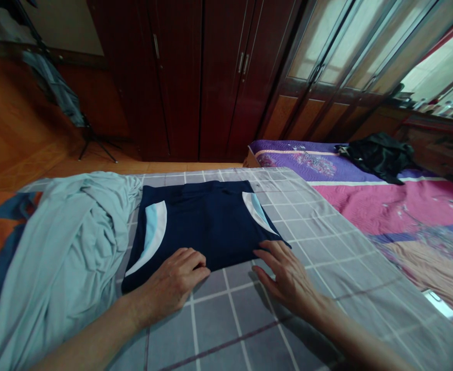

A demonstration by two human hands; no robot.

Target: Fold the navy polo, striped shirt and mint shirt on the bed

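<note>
While the left hand [172, 282] and the right hand [288, 281] rest at the near edge of the folded navy garment [199, 226] with white and pale-blue trim, which lies flat at the centre of the frame on a grey checked sheet [311, 226], the left fingers [190, 257] curl narrow over the garment's lower edge; whether they pinch the cloth cannot be told. The right fingers [267, 257] spread wide, their tips at or just beside the lower right corner. To the left, crumpled pale blue-green cloth [64, 247] heaps against the garment. At upper right, a black cloth [377, 154] lies on a purple and pink quilt [412, 206], and a small white object [438, 304] sits at lower right. A dark wood wardrobe [184, 77] fills the top centre, with a black tripod stand [91, 141] at upper left.
</note>
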